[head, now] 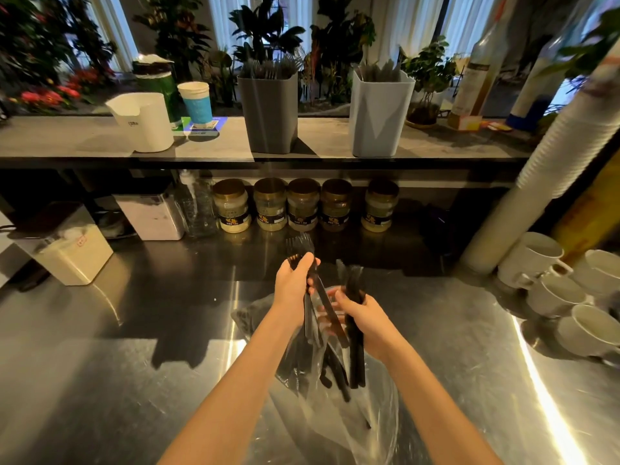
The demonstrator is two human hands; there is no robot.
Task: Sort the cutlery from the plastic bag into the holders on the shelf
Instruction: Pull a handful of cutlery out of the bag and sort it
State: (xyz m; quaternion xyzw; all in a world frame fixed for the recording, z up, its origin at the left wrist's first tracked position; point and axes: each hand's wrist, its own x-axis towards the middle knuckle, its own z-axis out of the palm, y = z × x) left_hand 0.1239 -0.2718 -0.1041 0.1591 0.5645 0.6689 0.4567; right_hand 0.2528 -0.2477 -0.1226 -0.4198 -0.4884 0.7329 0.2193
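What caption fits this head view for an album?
Left hand and right hand each grip black cutlery above a clear bag, below a grey holder and a pale holder.

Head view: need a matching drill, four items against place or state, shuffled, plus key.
Things:
1. dark holder
2. jars
3. mugs
4. left hand

Places or states:
A. under the shelf, in a row
B. grips forks above the bag
C. right end of the counter
D. on the shelf, left of the pale holder

Pairs: 1-D, 2-A, 3-C, 4-B
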